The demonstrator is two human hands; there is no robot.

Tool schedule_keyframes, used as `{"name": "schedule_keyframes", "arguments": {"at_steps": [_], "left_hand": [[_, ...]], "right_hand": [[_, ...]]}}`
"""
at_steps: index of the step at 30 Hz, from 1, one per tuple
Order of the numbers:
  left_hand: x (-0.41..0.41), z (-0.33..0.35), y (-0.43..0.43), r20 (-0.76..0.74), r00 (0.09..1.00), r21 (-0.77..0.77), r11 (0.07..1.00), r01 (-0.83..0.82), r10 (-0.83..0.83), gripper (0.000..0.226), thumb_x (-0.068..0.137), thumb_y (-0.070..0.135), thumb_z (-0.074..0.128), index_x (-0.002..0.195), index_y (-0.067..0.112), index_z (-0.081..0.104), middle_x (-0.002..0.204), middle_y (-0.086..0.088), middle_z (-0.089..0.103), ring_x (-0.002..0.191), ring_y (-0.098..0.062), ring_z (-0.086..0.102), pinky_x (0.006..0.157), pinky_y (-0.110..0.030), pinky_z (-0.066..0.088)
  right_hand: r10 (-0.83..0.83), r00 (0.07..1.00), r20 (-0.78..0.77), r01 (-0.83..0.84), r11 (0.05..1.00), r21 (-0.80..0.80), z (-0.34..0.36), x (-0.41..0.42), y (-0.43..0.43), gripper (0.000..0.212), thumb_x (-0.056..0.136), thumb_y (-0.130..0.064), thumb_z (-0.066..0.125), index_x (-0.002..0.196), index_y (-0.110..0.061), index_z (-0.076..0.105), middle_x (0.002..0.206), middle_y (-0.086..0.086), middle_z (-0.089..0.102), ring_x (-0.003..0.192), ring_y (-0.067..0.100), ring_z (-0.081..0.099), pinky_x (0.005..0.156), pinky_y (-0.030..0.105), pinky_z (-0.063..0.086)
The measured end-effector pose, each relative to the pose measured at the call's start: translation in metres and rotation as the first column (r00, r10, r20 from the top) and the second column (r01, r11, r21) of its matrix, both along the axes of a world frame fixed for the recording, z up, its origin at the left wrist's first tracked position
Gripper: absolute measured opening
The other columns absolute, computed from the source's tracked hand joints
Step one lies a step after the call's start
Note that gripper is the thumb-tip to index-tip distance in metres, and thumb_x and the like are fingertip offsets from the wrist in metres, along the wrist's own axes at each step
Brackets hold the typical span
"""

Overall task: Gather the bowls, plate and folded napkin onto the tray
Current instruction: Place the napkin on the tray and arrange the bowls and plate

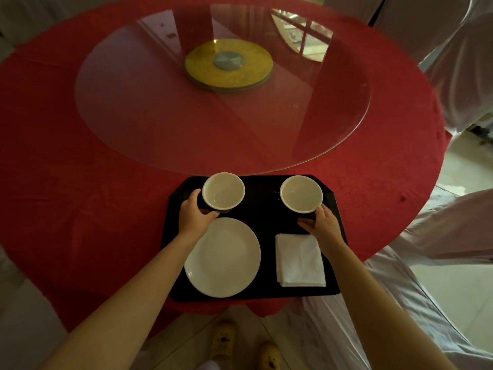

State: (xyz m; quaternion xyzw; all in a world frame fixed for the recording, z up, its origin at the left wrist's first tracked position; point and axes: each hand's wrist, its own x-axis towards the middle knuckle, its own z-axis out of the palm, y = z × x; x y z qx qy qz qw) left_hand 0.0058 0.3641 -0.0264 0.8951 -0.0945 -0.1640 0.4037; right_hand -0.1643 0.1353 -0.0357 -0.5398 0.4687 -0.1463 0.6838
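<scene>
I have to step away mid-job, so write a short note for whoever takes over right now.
Left hand: wrapped around the left bowl, on the tray's far left.
Right hand: holding the right bowl, far right.
Plate lies near left, folded napkin near right, both on the tray.
Done: all four pieces gathered.
Left: probably just let go of the bowls.

Round table [80,182] in red cloth, glass turntable [160,116], black tray [261,204] at near edge
</scene>
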Motion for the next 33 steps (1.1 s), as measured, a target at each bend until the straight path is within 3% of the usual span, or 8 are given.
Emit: {"name": "schedule_keyframes", "arguments": {"at_steps": [15, 17, 18, 21, 23, 25, 29, 33], "left_hand": [[-0.006, 0.0, -0.008, 0.008, 1.0, -0.004, 1.0, -0.014, 0.014, 0.084, 0.071, 0.016, 0.077, 0.14, 0.013, 0.03, 0.143, -0.019, 0.037, 0.129, -0.031, 0.041, 0.102, -0.039, 0.037], [-0.009, 0.001, -0.005, 0.001, 1.0, -0.045, 0.999, -0.016, 0.016, 0.092, 0.072, 0.013, 0.076, 0.144, 0.014, 0.019, 0.148, -0.016, 0.03, 0.134, -0.029, 0.035, 0.107, -0.039, 0.034], [-0.012, 0.001, -0.003, 0.0, 1.0, -0.067, 0.998, -0.016, 0.016, 0.093, 0.073, 0.011, 0.075, 0.145, 0.015, 0.016, 0.15, -0.014, 0.028, 0.134, -0.03, 0.036, 0.109, -0.04, 0.035], [-0.034, -0.004, 0.012, 0.05, 0.998, -0.025, 0.999, 0.032, -0.03, 0.084, 0.079, 0.009, 0.069, 0.145, 0.016, 0.017, 0.153, -0.014, 0.022, 0.136, -0.031, 0.035, 0.109, -0.046, 0.038], [-0.059, -0.011, 0.022, 0.133, 0.978, 0.152, 0.978, 0.141, -0.162, 0.078, 0.08, 0.016, 0.067, 0.143, 0.014, 0.022, 0.155, -0.014, 0.019, 0.14, -0.031, 0.026, 0.113, -0.043, 0.031], [-0.079, -0.021, 0.029, 0.207, 0.924, 0.326, 0.914, 0.244, -0.32, 0.077, 0.08, 0.027, 0.066, 0.143, 0.013, 0.024, 0.155, -0.013, 0.018, 0.141, -0.029, 0.021, 0.116, -0.041, 0.021], [-0.092, -0.029, 0.032, 0.149, 0.9, 0.441, 0.842, 0.31, -0.41, 0.076, 0.085, 0.038, 0.056, 0.145, 0.015, 0.016, 0.157, -0.011, 0.009, 0.145, -0.024, 0.008, 0.12, -0.039, 0.006], [-0.09, -0.02, 0.028, 0.122, 0.894, 0.4, 0.846, 0.353, -0.431, 0.066, 0.09, 0.034, 0.049, 0.145, 0.014, 0.017, 0.158, -0.009, 0.008, 0.145, -0.021, 0.008, 0.12, -0.038, 0.006]], "right_hand": [[0.004, 1.0, 0.015, -0.004, 0.999, 0.046, 0.004, 0.002, 0.001, 0.037, 0.099, -0.019, 0.034, 0.134, -0.011, 0.043, 0.129, 0.014, 0.052, 0.095, 0.025, 0.065, 0.082, 0.037, 0.054], [-0.003, 0.997, -0.077, -0.001, 0.999, -0.049, 0.007, 0.0, 0.004, 0.036, 0.099, -0.02, 0.034, 0.132, -0.007, 0.044, 0.12, 0.014, 0.056, 0.089, 0.023, 0.064, 0.082, 0.039, 0.055], [-0.002, 0.986, -0.169, -0.03, 0.983, -0.183, 0.008, -0.002, 0.008, 0.036, 0.099, -0.02, 0.034, 0.129, -0.005, 0.046, 0.114, 0.013, 0.059, 0.087, 0.022, 0.064, 0.079, 0.039, 0.055], [-0.014, 0.932, -0.362, -0.219, 0.774, -0.594, 0.008, -0.019, 0.032, 0.029, 0.095, -0.018, 0.042, 0.116, -0.004, 0.054, 0.102, 0.009, 0.062, 0.088, 0.02, 0.057, 0.072, 0.034, 0.048], [0.06, 0.876, -0.478, -0.413, 0.603, -0.683, -0.001, -0.032, 0.053, 0.035, 0.093, -0.02, 0.049, 0.125, -0.007, 0.051, 0.122, 0.011, 0.059, 0.114, 0.027, 0.049, 0.094, 0.039, 0.044], [0.114, 0.769, -0.629, -0.597, 0.478, -0.644, -0.012, -0.042, 0.068, 0.05, 0.092, -0.031, 0.052, 0.136, -0.012, 0.041, 0.142, 0.008, 0.044, 0.133, 0.029, 0.032, 0.11, 0.042, 0.029], [0.149, 0.675, -0.723, -0.7, 0.439, -0.563, -0.02, -0.047, 0.076, 0.062, 0.092, -0.045, 0.044, 0.144, -0.017, 0.026, 0.154, 0.005, 0.025, 0.144, 0.027, 0.01, 0.117, 0.041, 0.01], [0.157, 0.652, -0.742, -0.726, 0.412, -0.551, -0.016, -0.048, 0.078, 0.062, 0.094, -0.046, 0.04, 0.145, -0.016, 0.024, 0.155, 0.006, 0.023, 0.144, 0.027, 0.011, 0.118, 0.041, 0.009]]}}
